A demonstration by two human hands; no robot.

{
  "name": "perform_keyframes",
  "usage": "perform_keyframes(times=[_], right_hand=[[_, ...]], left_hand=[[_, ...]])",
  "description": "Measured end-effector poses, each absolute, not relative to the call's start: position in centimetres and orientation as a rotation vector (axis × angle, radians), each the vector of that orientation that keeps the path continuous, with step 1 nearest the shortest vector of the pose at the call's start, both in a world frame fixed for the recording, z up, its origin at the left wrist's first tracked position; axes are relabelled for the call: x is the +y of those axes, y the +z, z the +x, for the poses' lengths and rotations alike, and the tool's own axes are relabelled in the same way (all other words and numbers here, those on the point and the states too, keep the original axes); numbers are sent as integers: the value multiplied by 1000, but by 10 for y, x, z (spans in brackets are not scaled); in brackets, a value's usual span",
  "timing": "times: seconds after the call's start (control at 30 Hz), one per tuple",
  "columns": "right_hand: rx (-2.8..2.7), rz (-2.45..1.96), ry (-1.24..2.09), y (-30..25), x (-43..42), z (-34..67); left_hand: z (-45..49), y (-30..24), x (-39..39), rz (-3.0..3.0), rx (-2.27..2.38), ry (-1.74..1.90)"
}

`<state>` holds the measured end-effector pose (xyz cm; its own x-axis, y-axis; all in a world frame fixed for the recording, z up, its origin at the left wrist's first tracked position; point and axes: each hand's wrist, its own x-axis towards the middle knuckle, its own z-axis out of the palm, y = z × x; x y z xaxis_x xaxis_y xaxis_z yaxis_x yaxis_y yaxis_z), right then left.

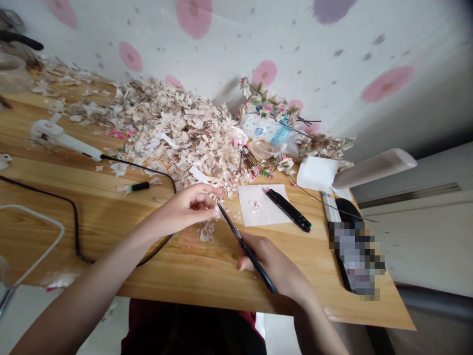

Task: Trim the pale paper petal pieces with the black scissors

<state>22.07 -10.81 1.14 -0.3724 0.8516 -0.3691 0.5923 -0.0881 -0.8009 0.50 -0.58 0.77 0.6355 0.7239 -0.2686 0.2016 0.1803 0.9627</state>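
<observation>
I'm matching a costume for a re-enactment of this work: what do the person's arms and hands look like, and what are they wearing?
Both forearms are bare, with no sleeves reaching them. The left hand and right hand wear no gloves, and no rings, watch or bracelet show. A dark maroon garment shows below the table edge.

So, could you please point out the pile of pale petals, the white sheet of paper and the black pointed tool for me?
Pile of pale petals (173,133): head view, middle of the heap.
White sheet of paper (246,207): head view, bare left part.
Black pointed tool (251,254): head view, shaft.
</observation>
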Motion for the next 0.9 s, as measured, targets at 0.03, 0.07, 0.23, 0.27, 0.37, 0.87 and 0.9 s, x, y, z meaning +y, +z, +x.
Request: perform_keyframes(times=[0.03, 0.07, 0.23, 0.27, 0.37, 0.87, 0.9], right_hand=[[-1920, -1571, 1445, 11, -109, 221], [-1917, -1567, 1445, 10, -109, 221], [-1924, -1520, 1467, 11, -113, 222], [-1912, -1478, 1478, 12, -113, 222], [-1811, -1389, 1498, 10, -115, 219], [-1297, -1414, 1390, -13, -104, 196], [-1306, -1413, 1384, -13, -104, 196]], left_hand=[[5, 8, -6, 1379, 856, 445], [5, 9, -6, 1382, 856, 448], [3, 11, -7, 1375, 867, 456], [3, 11, -7, 1369, 871, 454], [3, 10, -7, 1355, 865, 441], [19, -1, -31, 1560, 756, 206], [20, -1, -31, 1561, 750, 205]])
